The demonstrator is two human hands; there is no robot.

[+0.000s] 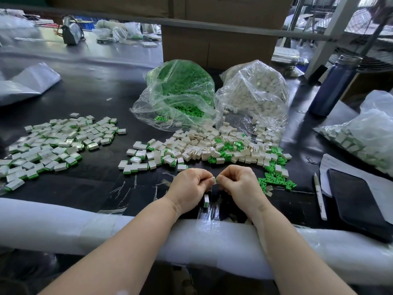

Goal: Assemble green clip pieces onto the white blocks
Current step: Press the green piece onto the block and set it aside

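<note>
Head view: left hand (190,184) grip pinches white block (212,180); right hand (237,182) grip pinches green clip (216,180).

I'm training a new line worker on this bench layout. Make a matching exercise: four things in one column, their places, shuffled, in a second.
Things:
1. bag of green clips
2. pile of finished blocks
3. blue bottle
4. black tablet

Places:
A. far right, standing upright
B. left of the table
C. near right, lying flat beside a pen
D. centre back, next to the bag of white blocks

Pairs: 1-D, 2-B, 3-A, 4-C
</note>
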